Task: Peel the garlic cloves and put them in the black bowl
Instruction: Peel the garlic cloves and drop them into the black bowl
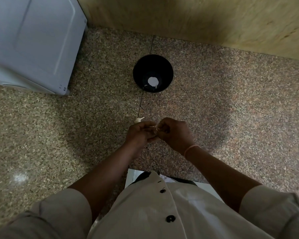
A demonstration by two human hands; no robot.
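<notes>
The black bowl is glossy, with a white patch at its bottom. The countertop is speckled granite in brown, grey and pink (pinker on the right slab). The wall is tan with wood grain. The appliance is pale grey-white. The shirt is cream with black buttons; the wristband is pink. The loose clove and held clove are off-white.

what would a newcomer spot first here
Low in the middle, the left hand and right hand meet, both pinching a garlic clove above the speckled counter. Straight beyond them stands the black bowl, with a pale patch at its bottom. A white box fills the far left corner.
</notes>
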